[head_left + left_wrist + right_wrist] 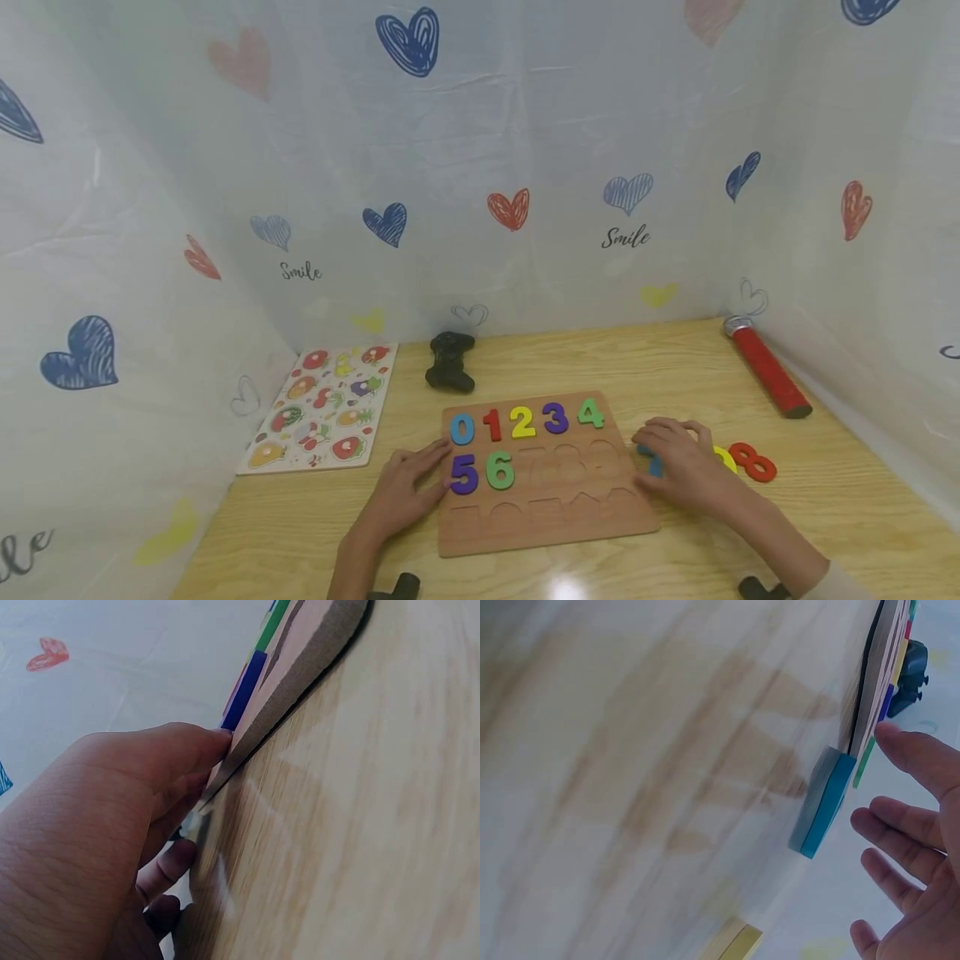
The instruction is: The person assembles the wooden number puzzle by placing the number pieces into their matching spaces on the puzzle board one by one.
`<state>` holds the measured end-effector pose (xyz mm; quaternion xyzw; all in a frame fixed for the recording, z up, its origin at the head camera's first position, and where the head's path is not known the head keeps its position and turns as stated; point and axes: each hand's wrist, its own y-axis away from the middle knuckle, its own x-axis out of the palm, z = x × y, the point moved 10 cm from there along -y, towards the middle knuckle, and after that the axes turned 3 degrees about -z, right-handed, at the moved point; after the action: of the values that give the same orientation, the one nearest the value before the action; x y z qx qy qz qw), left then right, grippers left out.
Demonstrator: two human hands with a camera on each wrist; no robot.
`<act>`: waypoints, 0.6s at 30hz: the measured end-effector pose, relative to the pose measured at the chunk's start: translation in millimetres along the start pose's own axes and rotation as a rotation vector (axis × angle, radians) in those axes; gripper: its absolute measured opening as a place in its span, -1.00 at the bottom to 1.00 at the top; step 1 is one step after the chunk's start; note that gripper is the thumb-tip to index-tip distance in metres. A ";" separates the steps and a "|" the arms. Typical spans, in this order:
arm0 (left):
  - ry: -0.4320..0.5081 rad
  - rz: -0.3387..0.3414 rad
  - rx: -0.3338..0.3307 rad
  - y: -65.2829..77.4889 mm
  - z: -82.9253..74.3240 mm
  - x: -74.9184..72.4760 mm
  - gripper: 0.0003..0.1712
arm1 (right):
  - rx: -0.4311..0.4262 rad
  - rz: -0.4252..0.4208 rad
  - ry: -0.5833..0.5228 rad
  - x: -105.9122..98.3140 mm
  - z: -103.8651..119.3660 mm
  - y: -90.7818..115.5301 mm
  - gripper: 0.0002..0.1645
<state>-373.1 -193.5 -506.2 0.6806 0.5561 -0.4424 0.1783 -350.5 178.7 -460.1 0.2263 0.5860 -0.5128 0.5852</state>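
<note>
A wooden number puzzle board point(551, 537) lies on the table, with digits 0 to 4 along its top row. Below them sit a purple 5 point(472, 477) and a green 6 point(491, 472), beside bare outlines. My left hand point(401, 492) touches the board's left edge, its thumb close to the 5. At the board's right side, my right hand point(686, 471) is over a blue piece point(831, 802), with fingers spread and apart from it in the right wrist view. The hand partly hides this piece and a yellow piece point(726, 457). A red 8 point(753, 462) lies further right.
A black game controller point(450, 362) lies behind the board. A fruit picture board point(322, 408) is at the left. Toward the back right lies a red cylinder with a silvery end point(772, 371). A heart-printed curtain point(450, 150) surrounds the table.
</note>
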 end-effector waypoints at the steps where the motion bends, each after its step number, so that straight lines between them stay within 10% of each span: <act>1: -0.002 -0.001 -0.003 -0.1 0.3 0.0 -0.36 | 0.005 0.002 0.002 -0.3 -1.2 0.3 -0.41; 18: 0.000 -0.004 -0.022 -0.2 2.1 0.6 -0.37 | 0.065 0.040 0.003 1.8 -19.3 6.6 -0.42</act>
<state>-374.2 -194.6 -507.7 0.6776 0.5623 -0.4364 0.1850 -354.0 197.3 -468.1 0.2577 0.5650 -0.5196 0.5869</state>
